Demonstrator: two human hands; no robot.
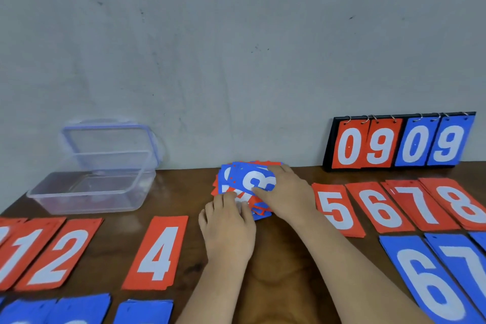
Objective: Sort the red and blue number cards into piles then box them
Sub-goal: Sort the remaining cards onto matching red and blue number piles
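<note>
Dial: 12 = wall side, 6 = person's side.

**Task items.** Mixed pile (240, 189) of red + blue cards sits just past centre toward 12, fanned and untidy. A blue 3 card (252, 179) lies on top.

**Hands.**
- Right hand (286, 192) comes in from 4 and lies over the blue 3 card. 1 digit lies across the white numeral and the others reach the pile's 12 edge. Grip: can't tell if it pinches the card or only presses on it.
- Left hand (228, 229) comes in from 6. Its fingers lie fairly straight with the tips on the pile's near edge and nothing enclosed. Prob. it steadies the pile so only 1 card comes away.

**Layout.**
- Red 2 (60, 255) and red 4 (155, 252) lie at 8-9 with a bare slot between them, presumably kept for the 3s.
- Red 5-8 row (378, 208) is at 3.
- Blue stacks (79, 308) are at 7.
- Blue 6 + 7 (428, 284) are at 4-5, each under its matching red numeral.
- The order looks deliberate, so each card has an obvious home.

**Box.** Clear box (89, 192) at 10 holds no cards. Its lid (110, 142) is propped against the wall behind it. Boxing not yet begun.

**Surroundings.**
- Worktop (184, 192) is dark brown wood w/ slight sheen.
- Wall (236, 60) is pale grey, scuffed, w/ small dark marks.
- Scoreboard stand (399, 142) at 1-2 leans near the wall and shows 09 red, 09 blue on rings.
</note>
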